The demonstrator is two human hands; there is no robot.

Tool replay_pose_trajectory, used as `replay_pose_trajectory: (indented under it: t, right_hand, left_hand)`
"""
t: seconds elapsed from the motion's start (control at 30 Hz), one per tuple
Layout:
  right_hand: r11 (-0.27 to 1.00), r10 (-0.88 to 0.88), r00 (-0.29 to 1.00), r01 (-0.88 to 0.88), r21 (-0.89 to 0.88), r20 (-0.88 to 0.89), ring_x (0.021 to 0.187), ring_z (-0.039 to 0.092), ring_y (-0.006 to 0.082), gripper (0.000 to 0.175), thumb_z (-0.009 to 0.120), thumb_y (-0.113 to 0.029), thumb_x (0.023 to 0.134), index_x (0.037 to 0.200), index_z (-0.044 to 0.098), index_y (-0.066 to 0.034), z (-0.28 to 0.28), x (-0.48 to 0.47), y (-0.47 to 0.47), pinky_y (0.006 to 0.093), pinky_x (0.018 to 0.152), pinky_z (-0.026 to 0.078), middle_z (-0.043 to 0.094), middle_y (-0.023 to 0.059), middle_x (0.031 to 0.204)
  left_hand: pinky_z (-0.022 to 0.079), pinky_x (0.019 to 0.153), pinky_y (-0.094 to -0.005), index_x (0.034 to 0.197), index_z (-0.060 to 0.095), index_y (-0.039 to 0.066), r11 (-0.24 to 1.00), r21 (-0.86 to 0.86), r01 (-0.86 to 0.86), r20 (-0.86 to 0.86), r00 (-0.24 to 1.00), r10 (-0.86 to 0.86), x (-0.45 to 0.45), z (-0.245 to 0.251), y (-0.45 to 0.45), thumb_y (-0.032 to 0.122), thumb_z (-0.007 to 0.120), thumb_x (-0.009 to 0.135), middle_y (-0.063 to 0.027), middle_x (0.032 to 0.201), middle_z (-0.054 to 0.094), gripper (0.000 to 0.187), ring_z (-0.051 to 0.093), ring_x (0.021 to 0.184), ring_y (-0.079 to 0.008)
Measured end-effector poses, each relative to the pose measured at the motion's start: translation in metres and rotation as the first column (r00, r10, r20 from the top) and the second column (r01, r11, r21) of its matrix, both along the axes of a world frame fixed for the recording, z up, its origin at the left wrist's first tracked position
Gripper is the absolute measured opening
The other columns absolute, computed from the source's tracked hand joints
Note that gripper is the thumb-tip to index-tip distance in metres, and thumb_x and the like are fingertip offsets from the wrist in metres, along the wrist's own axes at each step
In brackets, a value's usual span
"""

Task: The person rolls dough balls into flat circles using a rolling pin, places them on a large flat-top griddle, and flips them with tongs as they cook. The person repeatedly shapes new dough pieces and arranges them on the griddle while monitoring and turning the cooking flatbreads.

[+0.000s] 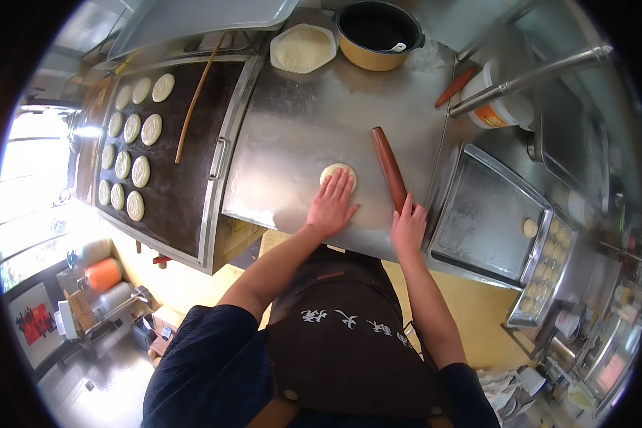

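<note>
On the stainless steel worktop (299, 123), a round flat piece of dough (331, 170) lies partly hidden under my left hand (331, 202), whose fingers rest flat on it. My right hand (410, 226) grips the near end of a reddish-brown wooden rolling pin (388, 160), which lies on the steel to the right of the dough and points away from me. Several flat dough rounds (151, 129) sit in rows on the dark griddle (176, 198) at the left. A long thin wooden stick (193, 104) lies across the griddle's right part.
A plate of pale granular material (303, 48) and a dark-lined pot (377, 60) stand at the back. At right are a metal tray (481, 214) with one dough ball (529, 228), another tray of dough balls (540, 273), a white bucket (495, 101) and a metal pipe (535, 80).
</note>
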State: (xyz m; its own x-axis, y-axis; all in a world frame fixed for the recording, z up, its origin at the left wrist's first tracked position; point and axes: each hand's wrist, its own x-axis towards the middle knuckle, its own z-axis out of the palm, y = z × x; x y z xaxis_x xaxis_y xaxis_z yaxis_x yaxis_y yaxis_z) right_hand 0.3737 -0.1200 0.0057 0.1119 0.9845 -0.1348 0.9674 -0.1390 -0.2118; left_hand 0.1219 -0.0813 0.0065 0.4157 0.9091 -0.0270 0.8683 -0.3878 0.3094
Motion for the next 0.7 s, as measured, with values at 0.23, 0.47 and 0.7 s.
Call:
replay_pose_trajectory:
  t: [0.23,0.47,0.7]
  right_hand:
    - [0.998,0.044,0.996,-0.040,0.045,-0.075,0.125,0.057,0.0427,0.080,0.074,-0.021,0.102,0.170,0.034,-0.0043,-0.004,0.009,-0.012,0.0537,0.106,0.050,0.054,0.0226,0.135]
    - [0.996,0.090,0.992,-0.087,0.032,-0.086,0.128,0.055,0.0422,0.079,0.073,-0.020,0.103,0.170,0.033,-0.0033,0.001,0.015,-0.007,0.0524,0.109,0.049,0.054,0.0223,0.136]
    - [0.997,0.061,0.996,-0.059,0.046,-0.059,0.129,0.055,0.0417,0.079,0.072,-0.020,0.104,0.170,0.032,-0.0036,-0.003,0.010,-0.009,0.0519,0.110,0.049,0.054,0.0222,0.137]
  left_hand:
    - [0.023,0.137,-0.0492,0.169,0.042,0.006,0.992,0.106,0.074,-0.048,0.996,-0.069,0.007,-0.012,0.053,0.043,0.052,0.112,-0.0144,0.177,0.039,0.069,0.030,0.166,-0.0305]
    - [0.023,0.137,-0.0493,0.169,0.040,0.005,0.989,0.143,0.034,0.136,0.989,-0.054,0.001,-0.013,0.048,0.042,0.053,0.112,-0.0158,0.179,0.035,0.069,0.028,0.167,-0.0327]
    - [0.020,0.138,-0.0481,0.169,0.037,-0.002,0.999,-0.047,-0.025,0.027,0.999,0.027,-0.007,0.001,0.004,0.043,0.057,0.109,-0.0191,0.180,0.031,0.077,0.027,0.168,-0.0339]
